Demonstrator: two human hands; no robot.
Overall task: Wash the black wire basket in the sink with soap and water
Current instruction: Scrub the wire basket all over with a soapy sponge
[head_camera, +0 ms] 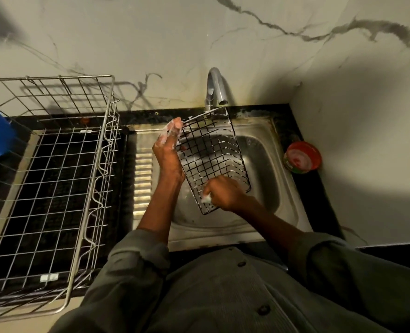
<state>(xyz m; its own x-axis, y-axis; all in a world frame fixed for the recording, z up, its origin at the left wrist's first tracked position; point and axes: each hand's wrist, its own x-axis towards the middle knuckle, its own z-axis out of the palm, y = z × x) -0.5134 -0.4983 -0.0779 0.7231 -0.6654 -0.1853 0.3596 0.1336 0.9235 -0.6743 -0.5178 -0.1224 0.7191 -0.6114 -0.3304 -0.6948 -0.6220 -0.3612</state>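
I am looking down on one large silver wire dish rack (47, 179) sitting on the dark desk (319, 212), one steel sink (266, 164) and one black wire basket (213, 162) tilting over the basin under one dry-looking tap (214, 88). My left hand (169, 145) is gripping its soapy far edge; my right hand (225, 192) is pinching a white scrubber (206, 199). Suds could be loosening that grip, I judge, dropping the basket

No readable text; print on red tub (302, 157) too blurred.
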